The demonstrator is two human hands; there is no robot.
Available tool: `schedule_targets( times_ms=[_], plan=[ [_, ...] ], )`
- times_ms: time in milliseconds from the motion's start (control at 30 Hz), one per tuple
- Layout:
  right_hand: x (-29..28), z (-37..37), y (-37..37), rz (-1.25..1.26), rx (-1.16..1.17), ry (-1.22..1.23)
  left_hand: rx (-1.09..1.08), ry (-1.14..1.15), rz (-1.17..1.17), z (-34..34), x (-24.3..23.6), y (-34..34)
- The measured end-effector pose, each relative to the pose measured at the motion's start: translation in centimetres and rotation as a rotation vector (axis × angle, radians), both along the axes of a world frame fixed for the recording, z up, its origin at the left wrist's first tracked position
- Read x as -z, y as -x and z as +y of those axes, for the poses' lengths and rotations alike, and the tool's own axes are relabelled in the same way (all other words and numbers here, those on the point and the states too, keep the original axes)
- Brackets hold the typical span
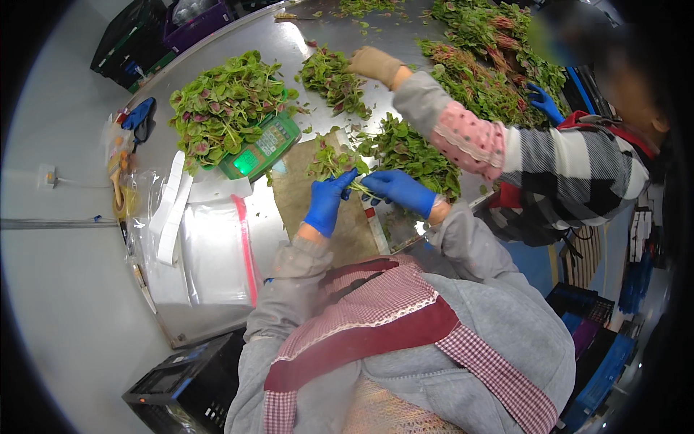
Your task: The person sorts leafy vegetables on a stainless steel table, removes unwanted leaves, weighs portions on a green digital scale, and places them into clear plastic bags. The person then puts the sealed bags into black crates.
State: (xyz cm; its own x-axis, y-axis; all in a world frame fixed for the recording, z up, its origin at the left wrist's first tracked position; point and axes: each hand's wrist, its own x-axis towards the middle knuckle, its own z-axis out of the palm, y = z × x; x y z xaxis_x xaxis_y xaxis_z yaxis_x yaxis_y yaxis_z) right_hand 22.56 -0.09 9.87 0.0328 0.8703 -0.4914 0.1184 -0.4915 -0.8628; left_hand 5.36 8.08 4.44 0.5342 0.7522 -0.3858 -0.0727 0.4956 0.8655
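My left hand [329, 201], in a blue glove, is closed on the stems of a small bunch of green, purple-tinged leaves [325, 160] above a dull brown mat [296, 224]. My right hand [401, 194], also blue-gloved, pinches the same stems from the right. Just beyond it lies a loose heap of greens [412, 155]. To the left, a large pile of leaves [217, 108] rests on a green digital scale [264, 145]. Clear plastic bags [217, 249] and white label strips [170, 210] lie left of the mat.
A co-worker [564, 173] reaches from the right with a tan-gloved hand [372, 65] and a blue-gloved hand [549, 105], among more greens [470, 87] on the steel table [303, 22]. Crates [123, 43] stand at upper left; others [184, 383] at lower left and lower right.
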Motion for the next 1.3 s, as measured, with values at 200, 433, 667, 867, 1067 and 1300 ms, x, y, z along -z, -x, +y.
schedule_targets(
  times_ms=[200, 433, 667, 867, 1067, 1300],
  plan=[
    [-1.2, 2.0, 0.4, -0.244, -0.167, -0.076, -0.196, 0.015, 0.02, 1.3, 0.2, 1.0],
    [-0.4, 4.7, -7.9, -1.236, 0.126, -0.586, -0.385, 0.13, -0.093, 3.7, 0.6, 5.1],
    [-2.7, 7.6, -0.5, -0.94, -0.068, -0.824, -0.37, 0.053, -0.013, 3.1, 0.0, 4.3],
    [-0.4, 6.7, 5.2, -0.568, -0.42, -0.323, -0.354, -0.018, 0.011, 2.8, -0.8, 4.7],
    [0.1, 9.9, 9.1, -0.206, -0.275, -0.325, -0.312, -0.149, 0.046, 6.5, -2.9, 8.3],
    [-0.6, 15.8, 10.7, -0.28, -0.195, -0.572, -0.564, -0.397, 0.181, 22.9, -10.1, 14.1]
  ],
)
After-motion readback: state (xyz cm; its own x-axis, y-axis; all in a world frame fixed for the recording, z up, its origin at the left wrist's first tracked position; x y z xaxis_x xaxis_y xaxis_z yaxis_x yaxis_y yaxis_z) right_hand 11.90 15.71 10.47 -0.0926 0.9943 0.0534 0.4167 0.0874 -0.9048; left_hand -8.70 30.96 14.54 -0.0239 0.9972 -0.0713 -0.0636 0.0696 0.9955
